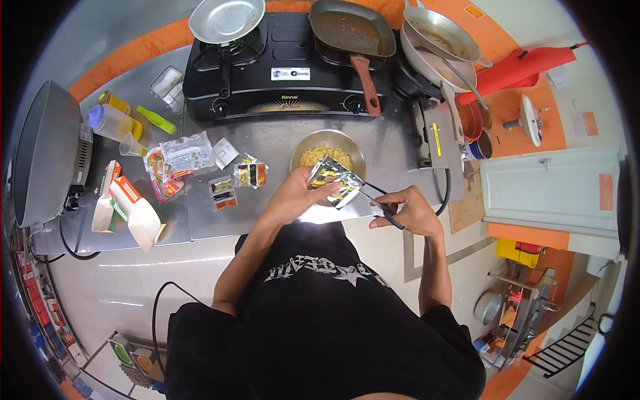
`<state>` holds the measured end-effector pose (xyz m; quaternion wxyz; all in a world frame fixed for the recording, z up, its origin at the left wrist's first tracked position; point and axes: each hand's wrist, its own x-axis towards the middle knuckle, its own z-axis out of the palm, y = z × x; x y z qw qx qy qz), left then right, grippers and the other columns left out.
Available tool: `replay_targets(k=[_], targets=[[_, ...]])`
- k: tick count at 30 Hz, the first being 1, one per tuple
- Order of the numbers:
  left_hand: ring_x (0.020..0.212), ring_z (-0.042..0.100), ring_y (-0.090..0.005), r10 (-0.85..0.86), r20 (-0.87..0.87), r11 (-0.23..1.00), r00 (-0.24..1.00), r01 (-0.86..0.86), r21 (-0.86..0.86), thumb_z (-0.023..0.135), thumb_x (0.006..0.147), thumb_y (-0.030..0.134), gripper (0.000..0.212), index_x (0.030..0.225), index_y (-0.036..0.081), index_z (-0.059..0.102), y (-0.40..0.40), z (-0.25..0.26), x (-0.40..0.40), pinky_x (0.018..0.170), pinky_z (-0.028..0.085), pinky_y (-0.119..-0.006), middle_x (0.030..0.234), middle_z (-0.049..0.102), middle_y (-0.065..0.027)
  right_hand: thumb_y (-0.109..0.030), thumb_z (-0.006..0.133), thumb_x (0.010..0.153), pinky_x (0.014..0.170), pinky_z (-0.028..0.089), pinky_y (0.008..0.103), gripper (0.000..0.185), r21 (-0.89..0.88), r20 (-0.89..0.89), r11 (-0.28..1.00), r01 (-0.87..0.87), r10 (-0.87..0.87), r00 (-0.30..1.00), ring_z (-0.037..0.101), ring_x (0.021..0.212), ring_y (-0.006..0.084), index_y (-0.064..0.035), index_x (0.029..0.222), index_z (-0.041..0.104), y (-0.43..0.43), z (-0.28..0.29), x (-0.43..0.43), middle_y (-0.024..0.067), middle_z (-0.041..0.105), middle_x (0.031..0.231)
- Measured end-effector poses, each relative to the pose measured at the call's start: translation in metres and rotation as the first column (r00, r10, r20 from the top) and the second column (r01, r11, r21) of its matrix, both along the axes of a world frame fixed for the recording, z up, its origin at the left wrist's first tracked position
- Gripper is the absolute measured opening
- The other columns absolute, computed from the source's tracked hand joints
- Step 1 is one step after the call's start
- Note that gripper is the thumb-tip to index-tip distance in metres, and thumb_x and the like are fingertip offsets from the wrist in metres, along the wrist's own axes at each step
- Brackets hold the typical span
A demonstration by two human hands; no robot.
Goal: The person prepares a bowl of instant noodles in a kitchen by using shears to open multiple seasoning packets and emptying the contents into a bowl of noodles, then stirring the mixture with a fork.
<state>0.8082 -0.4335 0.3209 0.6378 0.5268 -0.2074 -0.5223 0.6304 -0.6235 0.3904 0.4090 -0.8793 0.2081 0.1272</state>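
Note:
My left hand [296,194] pinches a silver foil sachet with yellow print [345,196] above the front of a round metal bowl [357,155]. Pale noodles [320,155] lie in the bowl, partly hidden by the sachet. Through the handle loops of dark-handled scissors [387,216] go the fingers of my right hand [412,212]. The scissor blades meet the sachet's right side; whether they have cut it I cannot tell. Left of the bowl lie seasoning sachets [245,175] and a strip of small sachets [223,194] with dark, gold and orange contents.
Behind the bowl stands a black Rinnai gas stove [290,97] with a pale pan [227,20] and a square grill pan [352,30]. On the left are noodle wrappers [187,155], paper food boxes [132,210], a lidded jug [112,122] and a large grey pan [45,155].

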Motion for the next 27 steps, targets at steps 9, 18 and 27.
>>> replay_targets(k=[9,18,27], targets=[[0.076,0.064,-0.0087,-0.094,-0.008,0.995,0.996,0.094,-0.032,0.076,0.083,0.018,0.029,0.102,-0.002,0.065,-0.006,-0.016,0.002,0.069,0.054,-0.024,0.089,0.069,-0.0052,-0.034,0.09,0.061,0.052,0.04,0.0281,0.052,0.066,0.026,0.998,0.001,-0.003,1.0,0.049,0.051,0.0108,-0.0023,0.098,0.074,0.006,-0.012,0.01,0.0033,0.058,0.057],[0.087,0.064,-0.0102,0.02,-0.123,0.992,0.992,-0.036,-0.125,0.067,0.091,0.021,0.029,0.11,0.0,0.061,-0.009,-0.014,-0.002,0.077,0.054,-0.026,0.098,0.067,-0.0057,-0.031,0.089,0.064,0.048,0.035,0.0266,0.047,0.154,0.065,0.982,0.108,-0.119,0.991,0.045,0.05,0.0077,-0.0022,0.098,0.073,0.011,-0.032,0.014,0.0005,0.053,0.053],[0.089,0.063,-0.012,-0.014,-0.052,0.988,0.999,0.006,-0.154,0.059,0.096,0.021,0.028,0.112,-0.002,0.059,-0.014,-0.024,-0.002,0.076,0.056,-0.026,0.098,0.065,-0.0072,-0.028,0.088,0.066,0.053,0.038,0.0266,0.087,0.172,0.111,0.978,0.114,-0.134,0.985,0.047,0.051,0.0101,-0.0058,0.139,0.047,0.018,-0.025,0.023,0.0034,0.055,0.056]])
